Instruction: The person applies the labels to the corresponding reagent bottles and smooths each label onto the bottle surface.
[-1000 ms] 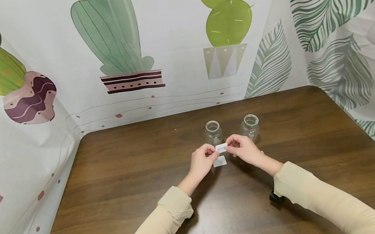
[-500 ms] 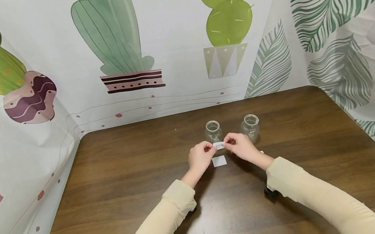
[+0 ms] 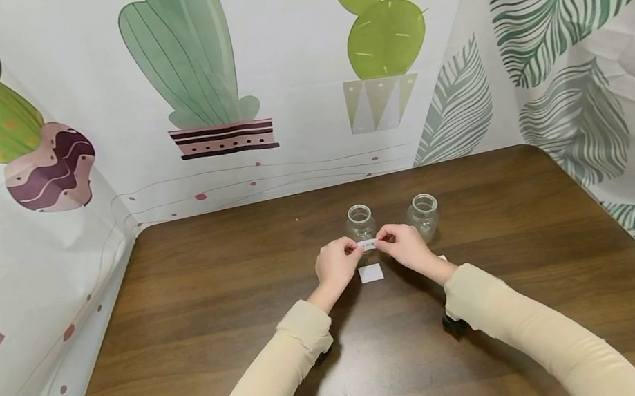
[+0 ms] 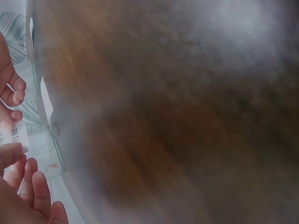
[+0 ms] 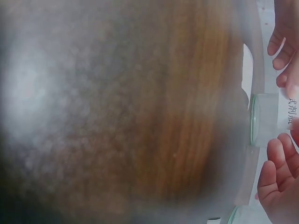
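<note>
Grip: clamped on both ends of a small white paper strip with dark writing (image 3: 367, 244), by thumb and fingertips of the left hand (image 3: 336, 263) at one end and of the right hand (image 3: 406, 245) at the other.
Reason for two ends: probably to keep it flat and level, with the writing uncovered.
Strip: just right of centre in the frame, before the lower body of a round clear glass jar (image 3: 360, 217); cannot tell whether touching.
Second jar: a matching clear glass jar (image 3: 424, 211), upright farther right, partly behind the right hand; likely set apart for working room.
Loose paper: a flat white square of paper (image 3: 371, 273) below the strip, seemingly kept within reach.
Sleeves: cream fabric sleeves (image 3: 262, 393), lower part of the frame, cuffs folded back, perhaps to free the wrists.
Outermost: a brown wood-grain table (image 3: 188, 331), then a white cactus-and-leaf printed backdrop (image 3: 293, 55) across the upper half.
</note>
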Available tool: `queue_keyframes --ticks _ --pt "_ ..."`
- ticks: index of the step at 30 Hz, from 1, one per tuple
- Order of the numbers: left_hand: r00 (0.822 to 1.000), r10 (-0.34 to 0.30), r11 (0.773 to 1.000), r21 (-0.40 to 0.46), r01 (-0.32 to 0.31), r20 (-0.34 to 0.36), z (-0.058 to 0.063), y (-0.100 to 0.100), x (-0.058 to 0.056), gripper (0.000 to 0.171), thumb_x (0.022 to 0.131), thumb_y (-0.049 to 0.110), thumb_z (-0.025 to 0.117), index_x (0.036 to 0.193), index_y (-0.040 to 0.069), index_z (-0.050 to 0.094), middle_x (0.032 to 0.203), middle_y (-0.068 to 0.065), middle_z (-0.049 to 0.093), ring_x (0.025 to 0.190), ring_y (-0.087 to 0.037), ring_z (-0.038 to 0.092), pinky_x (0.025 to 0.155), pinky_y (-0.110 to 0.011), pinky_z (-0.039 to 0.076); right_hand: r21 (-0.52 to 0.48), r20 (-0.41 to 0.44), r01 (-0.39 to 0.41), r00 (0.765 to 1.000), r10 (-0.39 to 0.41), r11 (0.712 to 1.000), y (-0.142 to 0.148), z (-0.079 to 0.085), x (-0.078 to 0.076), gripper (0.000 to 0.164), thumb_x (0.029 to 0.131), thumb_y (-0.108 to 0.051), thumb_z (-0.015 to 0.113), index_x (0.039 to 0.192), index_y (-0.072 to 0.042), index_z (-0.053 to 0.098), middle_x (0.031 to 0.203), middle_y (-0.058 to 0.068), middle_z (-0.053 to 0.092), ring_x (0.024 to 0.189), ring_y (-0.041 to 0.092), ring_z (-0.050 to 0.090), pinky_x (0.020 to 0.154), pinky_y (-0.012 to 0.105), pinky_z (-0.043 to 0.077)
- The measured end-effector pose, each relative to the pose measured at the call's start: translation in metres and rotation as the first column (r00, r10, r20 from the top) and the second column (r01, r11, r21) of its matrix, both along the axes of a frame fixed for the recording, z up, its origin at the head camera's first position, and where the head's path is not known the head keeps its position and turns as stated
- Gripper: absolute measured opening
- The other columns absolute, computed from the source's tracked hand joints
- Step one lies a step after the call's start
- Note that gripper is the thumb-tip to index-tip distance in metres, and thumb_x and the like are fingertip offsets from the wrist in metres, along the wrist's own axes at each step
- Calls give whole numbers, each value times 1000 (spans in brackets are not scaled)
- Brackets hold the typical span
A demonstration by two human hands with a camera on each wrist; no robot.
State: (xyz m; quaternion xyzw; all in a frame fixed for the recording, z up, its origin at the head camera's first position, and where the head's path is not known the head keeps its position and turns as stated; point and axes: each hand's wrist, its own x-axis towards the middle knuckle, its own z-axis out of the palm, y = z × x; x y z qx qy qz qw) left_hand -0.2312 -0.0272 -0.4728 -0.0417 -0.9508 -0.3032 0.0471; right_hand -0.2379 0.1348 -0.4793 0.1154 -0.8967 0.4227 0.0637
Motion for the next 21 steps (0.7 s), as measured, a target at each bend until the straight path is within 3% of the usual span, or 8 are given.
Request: queue_keyframes --ticks 14,21 --pt "1000 23 1000 -20 -23 1 1 0 -1 14 77 36 62 72 24 65 65 9 61 59 -11 55 49 -24 35 8 -33 40 999 -40 999 -4 -1 -1 10 77 -15 64 76 -6 64 66 5 63 57 10 49 55 22 38" --pt "1000 15 999 -31 -15 -17 0 -1 -2 13 77 36 63 72 24 65 64 9 61 57 -12 55 49 -24 34 -23 -5 7 1000 -7 1000 -2 -2 2 7 77 -8 61 81 -3 64 64 6 62 52 7 48 51 21 39"
